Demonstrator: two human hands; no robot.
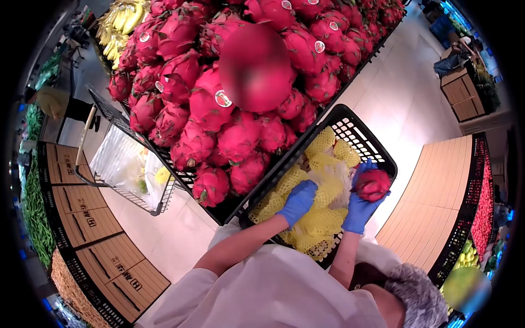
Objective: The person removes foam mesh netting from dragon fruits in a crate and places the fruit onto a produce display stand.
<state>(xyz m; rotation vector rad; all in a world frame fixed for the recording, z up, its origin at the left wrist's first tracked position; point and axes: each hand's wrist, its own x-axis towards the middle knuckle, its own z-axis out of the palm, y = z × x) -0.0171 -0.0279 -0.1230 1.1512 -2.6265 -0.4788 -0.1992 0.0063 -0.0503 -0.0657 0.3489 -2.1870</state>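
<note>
My right hand (pixel 358 206), in a blue glove, is wrapped round a dragon fruit (pixel 373 185) at the right side of a black plastic basket (pixel 343 109). Yellow foam nets (pixel 315 227) fill the basket, several with fruit-like bulges. My left hand (pixel 299 203), also gloved in blue, reaches into the basket with its fingers curled against a foam net; the fingertips are partly hidden. Whitish clear wrapping (pixel 340 183) lies among the nets between my hands.
A large heap of dragon fruit (pixel 238 136) rises on the stand just beyond the basket. Bananas (pixel 121 24) lie at its far left. A wire shopping cart (pixel 147 205) with plastic bags stands to the left. Wooden produce stands (pixel 104 240) flank both sides. A person (pixel 54 103) is at far left.
</note>
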